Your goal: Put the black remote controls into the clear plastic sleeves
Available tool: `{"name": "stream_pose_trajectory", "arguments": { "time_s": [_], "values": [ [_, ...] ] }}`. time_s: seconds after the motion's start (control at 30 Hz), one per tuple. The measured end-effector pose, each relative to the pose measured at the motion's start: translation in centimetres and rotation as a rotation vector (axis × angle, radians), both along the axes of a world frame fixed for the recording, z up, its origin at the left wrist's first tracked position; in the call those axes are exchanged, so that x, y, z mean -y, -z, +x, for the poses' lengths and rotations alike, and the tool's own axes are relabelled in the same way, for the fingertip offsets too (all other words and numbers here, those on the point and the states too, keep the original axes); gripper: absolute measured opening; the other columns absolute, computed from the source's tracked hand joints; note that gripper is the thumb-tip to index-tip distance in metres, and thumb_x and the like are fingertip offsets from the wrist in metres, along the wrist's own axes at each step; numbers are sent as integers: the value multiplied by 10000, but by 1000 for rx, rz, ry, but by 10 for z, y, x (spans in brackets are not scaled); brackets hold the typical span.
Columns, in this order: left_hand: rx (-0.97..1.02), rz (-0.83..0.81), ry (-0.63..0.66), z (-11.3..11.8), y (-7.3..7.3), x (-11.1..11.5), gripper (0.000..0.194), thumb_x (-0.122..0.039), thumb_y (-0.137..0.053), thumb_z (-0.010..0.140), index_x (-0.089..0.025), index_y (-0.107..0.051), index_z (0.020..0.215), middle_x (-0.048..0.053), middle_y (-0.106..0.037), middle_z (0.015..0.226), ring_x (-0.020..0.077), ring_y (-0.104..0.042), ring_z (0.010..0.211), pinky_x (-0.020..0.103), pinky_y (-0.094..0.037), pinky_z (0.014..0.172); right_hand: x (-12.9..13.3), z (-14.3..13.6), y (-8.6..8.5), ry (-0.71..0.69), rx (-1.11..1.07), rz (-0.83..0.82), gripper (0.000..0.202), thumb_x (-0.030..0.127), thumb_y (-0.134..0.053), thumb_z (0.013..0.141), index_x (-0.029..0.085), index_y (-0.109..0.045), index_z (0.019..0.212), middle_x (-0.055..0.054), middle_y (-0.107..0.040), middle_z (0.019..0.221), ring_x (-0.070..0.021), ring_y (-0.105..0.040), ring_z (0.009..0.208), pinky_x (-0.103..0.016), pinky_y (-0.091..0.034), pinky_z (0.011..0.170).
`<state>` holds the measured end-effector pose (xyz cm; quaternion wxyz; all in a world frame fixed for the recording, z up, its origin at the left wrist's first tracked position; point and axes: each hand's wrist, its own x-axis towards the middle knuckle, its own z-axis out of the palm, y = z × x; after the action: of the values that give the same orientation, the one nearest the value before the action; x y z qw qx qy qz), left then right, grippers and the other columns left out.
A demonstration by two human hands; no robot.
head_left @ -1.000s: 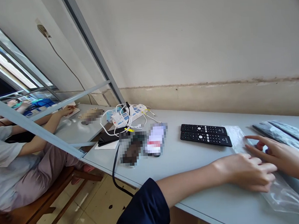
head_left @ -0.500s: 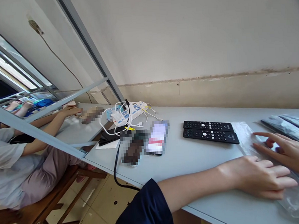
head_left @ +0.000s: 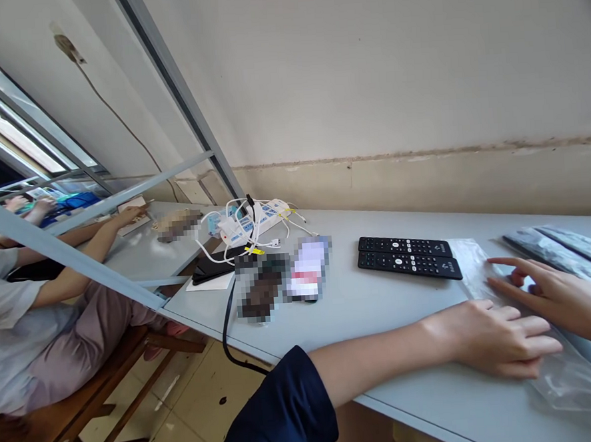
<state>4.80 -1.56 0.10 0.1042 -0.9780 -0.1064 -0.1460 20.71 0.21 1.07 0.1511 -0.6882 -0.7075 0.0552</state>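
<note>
Left hand (head_left: 506, 341): fingers bent over the bag (head_left: 580, 380); cannot tell whether they pinch it.
Bag: clear, wrinkled plastic, flat on the smooth grey table (head_left: 352, 331).
Right hand (head_left: 555, 292): forefinger and thumb spread, tips at the bag.
Remotes (head_left: 409, 264): two slim black bars, side by side, just beside the bag's end.

A loose, dark navy sleeve (head_left: 282, 412) with a plain hem is worn on the left, its cloth creased by folds; the left forearm (head_left: 384, 362), left hand (head_left: 503, 342) and right hand (head_left: 553, 292) are seen bare.
</note>
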Motion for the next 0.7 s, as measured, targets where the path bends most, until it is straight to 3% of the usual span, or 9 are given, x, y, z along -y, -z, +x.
{"name": "stream_pose_trajectory", "arguments": {
  "time_s": [0.1, 0.17, 0.43, 0.7],
  "values": [
    [36, -14, -29, 0, 0, 1, 277, -275, -429, 884, -170, -668, 789, 0, -631, 769, 119, -580, 694, 228, -367, 555, 1, -3, -4, 19, -112, -121, 718, 735, -323, 592, 215, -609, 997, -88, -674, 773, -242, -621, 563, -387, -482, 543],
    [63, -17, -48, -1, 0, 2, 299, -281, -410, 887, -158, -659, 777, 11, -633, 758, 135, -593, 715, 239, -379, 570, 1, -3, -4, 24, -114, -95, 727, 736, -330, 584, 208, -613, 996, -94, -669, 782, -244, -611, 554, -394, -473, 544],
    [126, -26, -145, 0, 5, 4, 335, -374, -426, 872, -123, -622, 768, 53, -624, 724, 185, -613, 716, 272, -408, 578, 3, 5, 4, -42, -50, -1, 519, 593, -371, 742, 239, -608, 1038, -51, -663, 756, -194, -580, 540, -320, -428, 501],
    [131, -7, -250, 1, 3, 8, 369, -418, -414, 863, -113, -612, 796, 74, -614, 754, 194, -601, 672, 287, -391, 553, 3, 11, 5, -9, -28, 22, 410, 482, -440, 761, 280, -602, 1079, -4, -683, 768, -172, -577, 516, -273, -367, 448]
  ]
}}
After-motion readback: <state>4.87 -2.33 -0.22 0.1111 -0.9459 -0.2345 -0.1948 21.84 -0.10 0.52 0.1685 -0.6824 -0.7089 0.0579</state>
